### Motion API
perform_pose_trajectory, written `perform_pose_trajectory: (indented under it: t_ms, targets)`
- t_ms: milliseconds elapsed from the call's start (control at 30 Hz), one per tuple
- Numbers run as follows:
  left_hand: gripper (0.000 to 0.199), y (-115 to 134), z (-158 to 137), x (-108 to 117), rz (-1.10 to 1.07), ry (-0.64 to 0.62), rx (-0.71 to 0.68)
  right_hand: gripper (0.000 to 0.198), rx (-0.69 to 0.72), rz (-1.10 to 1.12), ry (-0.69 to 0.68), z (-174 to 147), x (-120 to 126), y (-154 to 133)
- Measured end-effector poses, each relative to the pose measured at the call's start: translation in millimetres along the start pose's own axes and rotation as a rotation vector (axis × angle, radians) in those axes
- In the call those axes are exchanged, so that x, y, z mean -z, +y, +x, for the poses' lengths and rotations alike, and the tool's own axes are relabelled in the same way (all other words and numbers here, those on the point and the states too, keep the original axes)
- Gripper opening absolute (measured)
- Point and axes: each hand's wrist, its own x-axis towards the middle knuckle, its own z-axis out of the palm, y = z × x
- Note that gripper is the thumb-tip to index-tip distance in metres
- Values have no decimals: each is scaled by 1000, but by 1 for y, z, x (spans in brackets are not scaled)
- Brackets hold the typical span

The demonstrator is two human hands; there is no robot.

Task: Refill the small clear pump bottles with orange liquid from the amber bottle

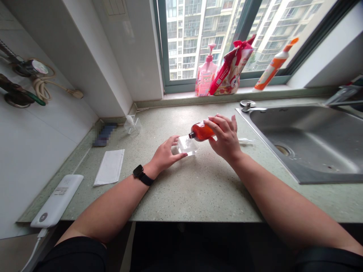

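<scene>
In the head view, I am gripping a bottle of red-orange liquid [204, 131] in my right hand [225, 138], thumb below and fingers wrapping over its body. My left hand [167, 153] is holding a clear square container [187, 145] in a moderately wide grip, thumb at the near side and fingers at the far side. The bottle's neck is pointing left and slightly downward over the container, its long axis lying close to level; whether liquid is flowing, I cannot tell. The container is standing midway between the speckled counter's [184, 196] front and back edges, left of the sink [306, 143]. A clear pump bottle [132, 125] is standing near the counter's back-left corner, while a white power bank [58, 198] is lying at its front-left corner. Behind the back edge, a pink pump bottle [205, 77], a red bag [234, 70] and an orange-and-white bottle [272, 70] are lining the windowsill, with apartment blocks rising outside.
</scene>
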Motion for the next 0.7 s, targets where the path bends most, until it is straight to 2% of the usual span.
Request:
perform_pose_trajectory:
  t_ms: [700]
  targets:
    - [71,-3,0,-1,-16,7,-13,82,12,-18,-18,-1,-1,3]
